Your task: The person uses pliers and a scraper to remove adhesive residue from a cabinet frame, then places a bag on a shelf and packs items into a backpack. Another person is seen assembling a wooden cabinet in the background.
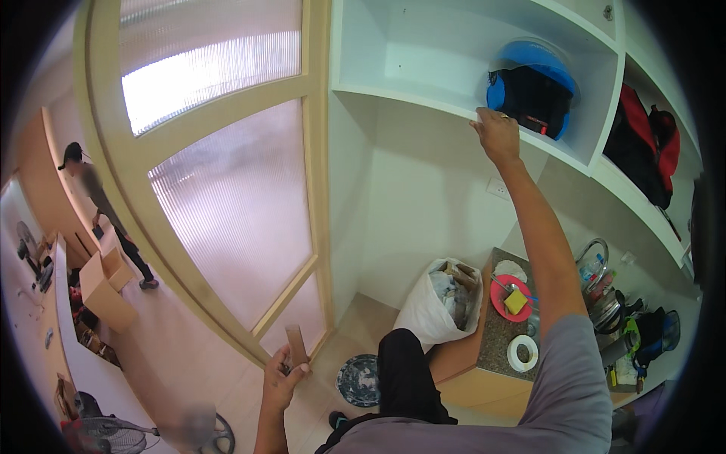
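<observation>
My left hand (281,384) is low near the door, fingers closed round a flat, brown rectangular piece (296,345) that sticks up from the grip. My right arm reaches up to a white open shelf (423,99). There my right hand (499,139) has its fingers bent over the shelf's front edge. Just behind and right of that hand, a rounded blue and black thing (533,83), much like a helmet, sits inside the shelf. The tall door (321,227) with a pale wooden frame and ribbed translucent panels stands to the left.
A white sack (441,314) of scraps stands by a counter (491,344) bearing a red plate (500,305), a yellow sponge (516,303) and a white tape roll (522,353). A stained round lid or bucket (357,380) is on the floor. Another person (102,200) stands beyond the door.
</observation>
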A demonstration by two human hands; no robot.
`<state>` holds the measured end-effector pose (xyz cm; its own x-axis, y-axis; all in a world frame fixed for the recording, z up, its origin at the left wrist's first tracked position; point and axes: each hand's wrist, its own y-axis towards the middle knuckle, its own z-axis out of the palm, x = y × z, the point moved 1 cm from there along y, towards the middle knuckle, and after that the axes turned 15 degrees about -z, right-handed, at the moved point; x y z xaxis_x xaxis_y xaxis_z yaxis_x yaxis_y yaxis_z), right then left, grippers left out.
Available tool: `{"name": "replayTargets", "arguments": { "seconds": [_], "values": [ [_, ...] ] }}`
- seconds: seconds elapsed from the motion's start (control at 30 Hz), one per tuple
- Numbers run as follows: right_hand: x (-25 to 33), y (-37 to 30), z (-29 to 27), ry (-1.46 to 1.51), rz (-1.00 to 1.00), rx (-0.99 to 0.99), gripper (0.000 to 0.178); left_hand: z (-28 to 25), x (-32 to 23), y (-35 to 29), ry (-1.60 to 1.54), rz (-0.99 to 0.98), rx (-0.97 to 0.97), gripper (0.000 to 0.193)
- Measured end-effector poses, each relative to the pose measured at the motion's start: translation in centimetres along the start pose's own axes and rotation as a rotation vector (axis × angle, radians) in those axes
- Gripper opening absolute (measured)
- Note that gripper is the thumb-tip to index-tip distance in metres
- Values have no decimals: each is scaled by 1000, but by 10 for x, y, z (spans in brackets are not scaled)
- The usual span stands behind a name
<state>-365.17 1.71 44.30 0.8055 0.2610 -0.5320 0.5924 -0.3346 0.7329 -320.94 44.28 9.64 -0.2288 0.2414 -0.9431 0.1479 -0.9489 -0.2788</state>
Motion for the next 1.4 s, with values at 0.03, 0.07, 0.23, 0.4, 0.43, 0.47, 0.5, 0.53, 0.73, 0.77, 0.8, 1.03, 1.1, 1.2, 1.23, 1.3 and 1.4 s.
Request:
{"name": "replayTargets", "arguments": {
  "seconds": [0.03,0.07,0.23,0.4,0.43,0.47,0.5,0.53,0.73,0.77,0.8,1.03,1.1,1.2,1.23,1.3,1.4],
  "values": [
    [-1,-1,2,-17,-9,-28,32,-2,6,7,17,-43,8,63],
    [-3,-4,3,-33,-19,-56,33,-2,12,14,34,-85,17,62],
    [-3,-2,10,-51,-52,-113,35,-2,24,50,53,-145,77,60],
    [4,5,25,-134,-34,-85,37,-2,17,89,31,-156,122,63],
    [11,13,28,-108,-66,-76,37,-1,16,96,39,-175,141,64],
    [27,29,32,-72,-96,-77,37,-2,14,103,48,-189,148,65],
    [45,45,38,-35,-126,-78,37,-3,14,109,57,-203,153,66],
    [58,62,44,3,-175,-86,35,-3,13,116,47,-189,165,66],
    [152,157,107,-98,-477,-63,49,-13,41,144,40,-182,125,70],
    [163,166,113,-139,-495,-51,55,-13,41,142,22,-198,122,69],
    [170,174,118,-156,-492,-14,57,-13,40,139,3,-215,119,69],
    [176,207,149,-191,-511,102,65,-34,75,125,-49,-314,83,62],
    [179,213,150,-166,-535,43,65,-37,78,120,-51,-314,41,62],
    [181,200,169,-100,-457,-62,66,-36,74,126,15,-270,53,56],
    [186,206,172,-81,-437,-49,67,-30,65,128,29,-265,47,55],
    [206,220,173,-43,-407,-5,69,-22,54,125,44,-259,1,53],
    [188,203,157,-100,-386,79,68,-13,50,136,133,-232,90,40]
  ]
}}
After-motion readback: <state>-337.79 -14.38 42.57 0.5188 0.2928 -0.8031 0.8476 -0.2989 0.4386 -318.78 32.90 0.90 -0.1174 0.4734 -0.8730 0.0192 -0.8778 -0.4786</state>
